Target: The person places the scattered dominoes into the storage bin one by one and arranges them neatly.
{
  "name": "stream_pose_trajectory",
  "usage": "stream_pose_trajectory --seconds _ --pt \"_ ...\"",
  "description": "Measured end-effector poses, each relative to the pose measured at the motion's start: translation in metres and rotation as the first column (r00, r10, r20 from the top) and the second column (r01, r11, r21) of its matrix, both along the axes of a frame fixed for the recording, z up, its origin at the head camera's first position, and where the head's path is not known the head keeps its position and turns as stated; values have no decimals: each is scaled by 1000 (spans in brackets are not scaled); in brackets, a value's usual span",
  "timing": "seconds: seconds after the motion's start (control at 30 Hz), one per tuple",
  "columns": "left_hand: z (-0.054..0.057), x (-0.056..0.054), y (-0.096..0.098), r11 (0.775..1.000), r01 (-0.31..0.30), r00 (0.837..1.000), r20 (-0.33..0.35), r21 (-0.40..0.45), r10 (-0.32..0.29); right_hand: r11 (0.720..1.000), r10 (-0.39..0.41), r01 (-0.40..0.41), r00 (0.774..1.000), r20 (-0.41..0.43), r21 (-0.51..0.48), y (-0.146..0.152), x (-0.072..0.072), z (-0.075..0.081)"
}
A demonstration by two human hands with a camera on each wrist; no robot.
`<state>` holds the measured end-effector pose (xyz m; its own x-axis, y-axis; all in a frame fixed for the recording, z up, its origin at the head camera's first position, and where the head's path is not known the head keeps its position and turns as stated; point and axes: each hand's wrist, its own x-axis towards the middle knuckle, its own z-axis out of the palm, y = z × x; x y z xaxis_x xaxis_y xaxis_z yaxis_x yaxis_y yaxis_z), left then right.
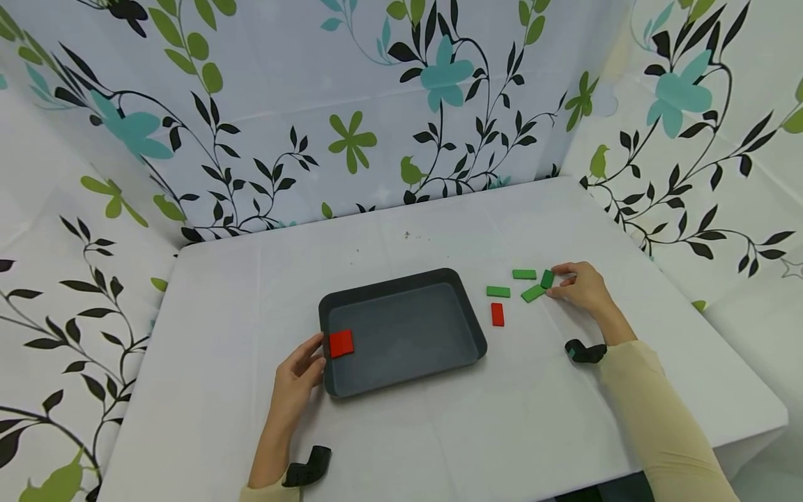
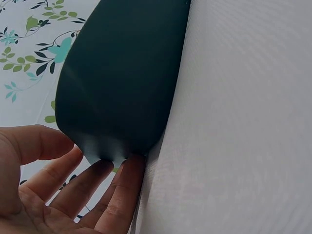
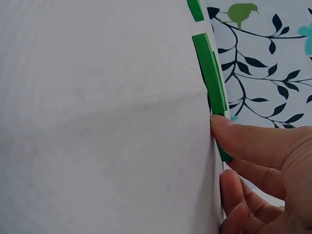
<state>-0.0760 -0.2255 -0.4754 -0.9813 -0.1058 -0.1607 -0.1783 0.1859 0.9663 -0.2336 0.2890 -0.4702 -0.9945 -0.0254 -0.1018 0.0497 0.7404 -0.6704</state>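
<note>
A dark grey tray [image 1: 408, 328] lies on the white table. My left hand [image 1: 297, 376] is at its left end, fingertips touching the outer wall, as the left wrist view also shows on the tray [image 2: 122, 73]. Inside the tray, by that end, is a roughly square red piece [image 1: 341, 343]; I cannot tell if it is one tile or two. Right of the tray, my right hand [image 1: 585, 286] pinches a green tile [image 1: 548, 279] between thumb and index finger. Touching that tile, or nearly so, is a slanted green tile [image 1: 533, 293].
Two more green tiles, one farther back [image 1: 523, 274] and one nearer the tray [image 1: 498, 291], lie on the table. A red tile [image 1: 498, 314] lies just in front of them. Patterned curtains [image 1: 351, 139] hang behind the table [image 1: 401, 432] and along both sides.
</note>
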Motion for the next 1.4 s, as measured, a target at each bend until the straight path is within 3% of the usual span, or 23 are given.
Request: stream_pose_trajectory --seconds 0.2,0.43,0.7,0.87,1.0,1.4 --pt "-1 -1 -1 1000 9 1000 -6 3 -9 999 -31 31 1000 -3 8 -1 4 1" --pt "-3 -1 -2 1000 3 1000 -6 0 -3 996 -79 77 996 -40 -54 -2 9 4" --pt "-2 -1 -2 1000 2 1000 -2 -4 -2 982 -100 82 990 -99 -173 -17 18 22" --pt "-2 0 -2 1000 3 1000 -1 6 -3 960 -83 49 990 -113 -276 -41 27 38" --pt "-1 -1 -2 1000 6 1000 -5 11 -5 945 -17 -26 992 -128 -326 -60 33 48" --pt "5 1 -1 1000 13 1000 -21 29 -12 893 125 -174 982 -143 -416 -123 36 63"
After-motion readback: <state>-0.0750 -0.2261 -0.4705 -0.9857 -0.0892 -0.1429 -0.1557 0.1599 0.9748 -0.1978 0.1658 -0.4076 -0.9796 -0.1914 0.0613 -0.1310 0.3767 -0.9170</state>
